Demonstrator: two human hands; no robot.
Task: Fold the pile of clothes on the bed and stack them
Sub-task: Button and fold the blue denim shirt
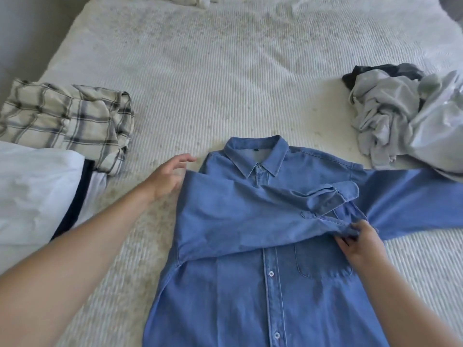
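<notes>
A blue denim shirt [263, 284] lies face up, buttoned, on the white bed [225, 83], collar pointing away from me. Its left sleeve [250, 216] is folded across the chest. My right hand [360, 242] pinches that sleeve near the cuff, over the chest pocket. My left hand [167, 176] is flat with straight fingers at the shirt's left shoulder fold. The other sleeve [413, 199] stretches out to the right. A heap of unfolded grey, white and dark clothes [406, 113] sits at the right.
At the left edge of the bed lie a folded plaid garment [65, 121] and, nearer me, a folded white garment with a dark stripe [37, 194]. Some pale fabric [190, 0] lies at the far end of the bed.
</notes>
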